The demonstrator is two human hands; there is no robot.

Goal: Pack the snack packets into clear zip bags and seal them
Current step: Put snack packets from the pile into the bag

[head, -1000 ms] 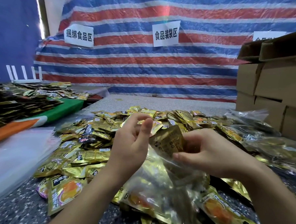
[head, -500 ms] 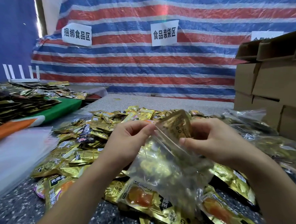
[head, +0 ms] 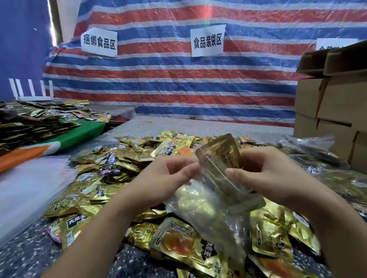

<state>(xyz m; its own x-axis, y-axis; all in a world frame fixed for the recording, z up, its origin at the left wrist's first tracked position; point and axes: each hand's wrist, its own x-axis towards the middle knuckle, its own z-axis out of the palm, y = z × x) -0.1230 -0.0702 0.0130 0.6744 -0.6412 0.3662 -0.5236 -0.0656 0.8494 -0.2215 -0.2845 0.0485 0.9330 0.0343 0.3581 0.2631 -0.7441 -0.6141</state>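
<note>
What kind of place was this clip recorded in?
Probably a makeshift food-packing workshop. A large heap of gold snack packets covers the table, cardboard boxes are stacked at the right, and paper signs hang on a striped tarp wall.

— How many views?
— 1 only, head-worn, so nothing shared.
— Facing where?
— Forward and down over the table (head: 142,266), toward the striped tarp (head: 197,91).
— How near?
— Close: both forearms enter from the bottom edge, left hand (head: 159,180) and right hand (head: 271,172) mid-frame. Wide-angle, edges bowed.
</note>
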